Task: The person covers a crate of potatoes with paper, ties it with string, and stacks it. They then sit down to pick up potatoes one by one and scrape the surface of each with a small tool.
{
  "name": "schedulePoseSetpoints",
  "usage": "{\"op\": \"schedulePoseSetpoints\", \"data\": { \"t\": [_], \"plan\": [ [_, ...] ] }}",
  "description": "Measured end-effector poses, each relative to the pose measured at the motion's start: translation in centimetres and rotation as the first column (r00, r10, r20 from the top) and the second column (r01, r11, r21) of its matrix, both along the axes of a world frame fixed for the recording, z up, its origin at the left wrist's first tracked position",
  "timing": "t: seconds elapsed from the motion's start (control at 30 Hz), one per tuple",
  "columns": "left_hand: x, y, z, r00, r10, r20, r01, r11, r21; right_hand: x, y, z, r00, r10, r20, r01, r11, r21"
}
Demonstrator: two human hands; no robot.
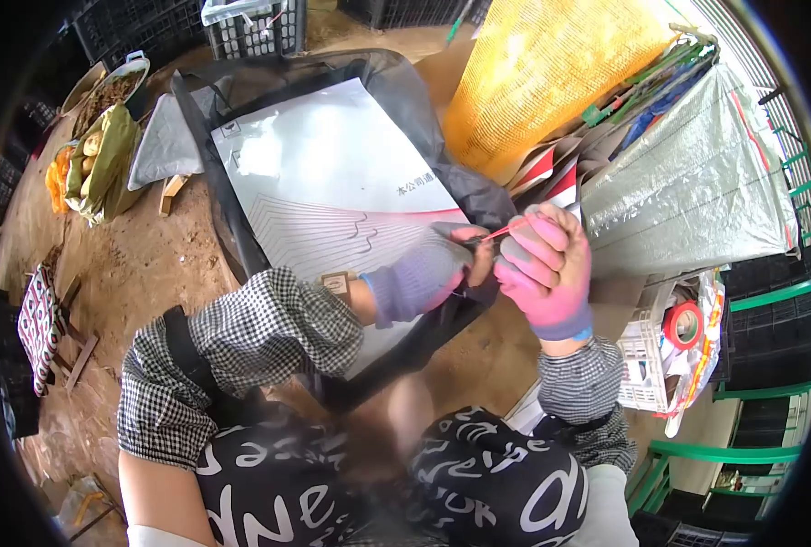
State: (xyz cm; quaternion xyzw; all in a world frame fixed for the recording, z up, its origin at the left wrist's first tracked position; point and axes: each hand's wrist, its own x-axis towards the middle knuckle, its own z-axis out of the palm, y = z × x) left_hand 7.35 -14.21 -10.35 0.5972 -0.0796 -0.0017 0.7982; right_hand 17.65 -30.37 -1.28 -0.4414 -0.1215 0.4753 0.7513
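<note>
My left hand (pixel 428 273), in a greyish-purple glove with bare fingertips, is closed at the near right corner of a black plastic bag (pixel 414 82), where dark material shows at its fingers. My right hand (pixel 547 269), in a pink glove with bare fingertips, is a fist gripping a thin red string (pixel 501 232). The string stretches taut between both hands. Inside the bag lies a white printed sheet (pixel 323 155) with fine lines, a red curve and some characters. My left forearm covers its lower part.
A yellow woven sack (pixel 542 82) and a silvery woven sack (pixel 697 182) stand to the right. Below them sits a white crate (pixel 644 365) with a red tape roll (pixel 683 325). On the left are an olive sack (pixel 109 164) and a patterned cloth (pixel 42 314).
</note>
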Motion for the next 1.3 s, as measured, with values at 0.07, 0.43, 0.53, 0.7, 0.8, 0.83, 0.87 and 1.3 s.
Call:
{"op": "schedulePoseSetpoints", "data": {
  "t": [0.07, 0.43, 0.53, 0.7, 0.8, 0.83, 0.87, 1.3],
  "plan": [
    [0.0, 1.3, -1.8, 0.994, 0.061, -0.093, -0.052, 0.994, 0.091, 0.7, 1.7, -1.1, 0.935, 0.203, -0.292, -0.086, 0.926, 0.367],
    [-2.3, 16.2, 7.7, 0.900, 0.258, 0.350, -0.434, 0.489, 0.756, 3.2, 5.4, 2.2, 0.644, -0.031, 0.764, 0.309, 0.925, -0.223],
    [-0.3, 24.6, 10.7, 0.532, 0.581, 0.616, -0.439, -0.433, 0.787, 4.9, 8.9, 3.5, 0.674, 0.013, 0.738, 0.228, 0.947, -0.225],
    [-0.5, 32.5, 7.5, 0.434, 0.899, 0.055, -0.182, 0.028, 0.983, 3.2, 18.9, 0.8, 0.702, 0.429, 0.568, -0.208, 0.887, -0.412],
    [-1.9, 30.1, 2.6, 0.719, 0.617, 0.319, -0.502, 0.144, 0.853, 3.0, 22.3, -2.1, 0.819, 0.455, 0.350, -0.281, 0.850, -0.446],
    [-3.1, 27.1, 2.8, 0.700, 0.576, 0.422, -0.515, -0.003, 0.857, 3.0, 23.3, -2.9, 0.858, 0.440, 0.264, -0.292, 0.842, -0.454],
    [-4.0, 24.2, 3.0, 0.679, 0.522, 0.516, -0.524, -0.147, 0.839, 2.5, 24.3, -3.4, 0.891, 0.422, 0.166, -0.305, 0.828, -0.471],
    [-8.9, 12.7, 3.7, 0.722, 0.691, -0.047, -0.454, 0.523, 0.722, 4.7, 26.0, -8.0, 0.871, 0.491, 0.023, -0.422, 0.770, -0.478]
  ]
}}
